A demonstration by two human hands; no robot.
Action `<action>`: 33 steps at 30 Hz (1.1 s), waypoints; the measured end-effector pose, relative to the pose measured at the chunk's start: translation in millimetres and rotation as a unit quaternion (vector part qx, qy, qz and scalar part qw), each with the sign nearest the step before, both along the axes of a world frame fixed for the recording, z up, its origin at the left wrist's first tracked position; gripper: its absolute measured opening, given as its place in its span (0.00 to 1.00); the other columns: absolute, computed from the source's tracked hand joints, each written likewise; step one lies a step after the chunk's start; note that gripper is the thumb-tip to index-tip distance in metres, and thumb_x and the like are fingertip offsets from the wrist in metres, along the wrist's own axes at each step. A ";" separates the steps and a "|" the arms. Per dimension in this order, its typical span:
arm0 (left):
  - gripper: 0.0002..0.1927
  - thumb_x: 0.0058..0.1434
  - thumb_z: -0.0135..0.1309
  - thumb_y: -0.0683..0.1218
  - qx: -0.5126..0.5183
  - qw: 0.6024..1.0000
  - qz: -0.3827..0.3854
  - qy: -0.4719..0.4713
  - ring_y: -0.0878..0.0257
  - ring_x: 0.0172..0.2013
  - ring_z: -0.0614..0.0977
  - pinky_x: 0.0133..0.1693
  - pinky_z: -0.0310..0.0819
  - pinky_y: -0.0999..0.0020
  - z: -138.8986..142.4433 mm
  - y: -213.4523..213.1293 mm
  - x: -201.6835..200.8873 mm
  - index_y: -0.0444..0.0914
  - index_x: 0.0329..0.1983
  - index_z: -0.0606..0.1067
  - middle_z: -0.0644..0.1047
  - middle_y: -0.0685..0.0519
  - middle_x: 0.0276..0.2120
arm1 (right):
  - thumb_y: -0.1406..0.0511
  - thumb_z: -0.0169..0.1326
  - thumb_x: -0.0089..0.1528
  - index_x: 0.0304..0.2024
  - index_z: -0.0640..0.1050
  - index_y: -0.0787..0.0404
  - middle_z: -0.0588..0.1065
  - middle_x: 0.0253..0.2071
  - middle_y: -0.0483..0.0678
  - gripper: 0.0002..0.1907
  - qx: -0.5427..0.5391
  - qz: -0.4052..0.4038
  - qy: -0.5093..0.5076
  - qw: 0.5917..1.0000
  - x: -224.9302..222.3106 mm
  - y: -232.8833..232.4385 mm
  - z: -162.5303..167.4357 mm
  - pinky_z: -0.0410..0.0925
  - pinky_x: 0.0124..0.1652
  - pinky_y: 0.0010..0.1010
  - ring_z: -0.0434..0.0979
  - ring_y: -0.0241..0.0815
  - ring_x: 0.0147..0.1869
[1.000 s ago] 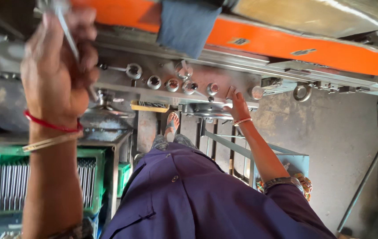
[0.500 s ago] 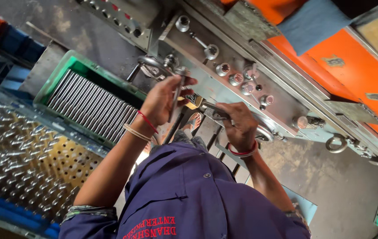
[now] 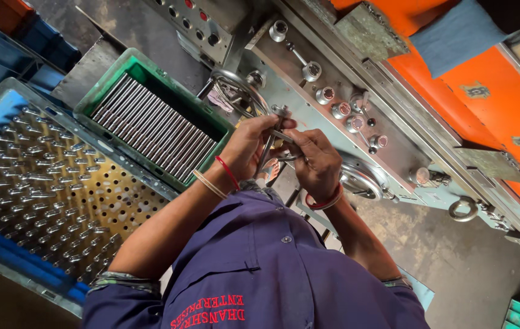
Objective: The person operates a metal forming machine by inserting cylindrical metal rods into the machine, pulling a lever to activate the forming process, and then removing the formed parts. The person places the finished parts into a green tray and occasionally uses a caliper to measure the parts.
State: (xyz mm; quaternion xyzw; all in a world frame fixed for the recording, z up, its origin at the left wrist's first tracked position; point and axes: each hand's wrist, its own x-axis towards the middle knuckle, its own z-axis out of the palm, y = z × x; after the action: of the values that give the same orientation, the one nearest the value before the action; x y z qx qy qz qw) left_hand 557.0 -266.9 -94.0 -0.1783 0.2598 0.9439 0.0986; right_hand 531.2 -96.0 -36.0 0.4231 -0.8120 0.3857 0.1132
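Steel rod (image 3: 268, 145), stiff, probably slick, is pinched near its ends by left hand (image 3: 249, 146) and right hand (image 3: 316, 163), just right of the green crate (image 3: 211, 119).

The person wears a dark blue work shirt with short sleeves, patterned cuffs at the sleeve ends, a small button near the collar and red lettering across the chest. The left hand (image 3: 251, 143) has a red thread and a pale band at the wrist. The right hand (image 3: 318, 161) has what looks like a red band.
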 end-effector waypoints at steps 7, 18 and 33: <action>0.11 0.69 0.46 0.53 -0.061 0.996 0.066 0.022 0.59 0.47 0.84 0.42 0.77 0.66 0.6 -41.2 -6.2 0.42 0.43 0.74 0.80 0.53 0.42 | 0.78 0.61 0.60 0.49 0.83 0.63 0.78 0.38 0.50 0.15 -0.036 -0.055 0.004 0.998 12.9 -3.0 14.4 0.71 0.34 0.28 0.80 0.40 0.36; 0.14 0.69 0.50 0.50 -0.017 0.996 0.053 0.072 0.59 0.42 0.82 0.45 0.77 0.58 -1.0 -1.0 -2.1 0.35 0.48 0.75 0.80 0.50 0.42 | 0.80 0.54 0.59 0.54 0.80 0.64 0.78 0.43 0.50 0.21 -0.025 0.026 0.001 0.999 4.7 -16.6 6.3 0.75 0.41 0.30 0.82 0.43 0.43; 0.21 0.75 0.66 0.50 -0.735 0.676 0.044 0.026 0.60 0.29 0.73 0.32 0.67 0.62 -35.9 -84.8 37.8 0.32 0.36 0.71 0.73 0.52 0.27 | 0.70 0.58 0.64 0.38 0.77 0.57 0.72 0.28 0.43 0.03 -0.504 -0.396 -0.512 0.572 -121.8 270.2 -162.2 0.60 0.27 0.26 0.67 0.33 0.27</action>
State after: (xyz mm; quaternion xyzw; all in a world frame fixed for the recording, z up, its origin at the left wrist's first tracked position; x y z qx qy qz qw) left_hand 594.8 -351.7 -130.0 -0.1799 0.8639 0.4567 -0.1127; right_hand 409.4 174.2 -198.1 -0.3344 -0.4958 0.8014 0.0152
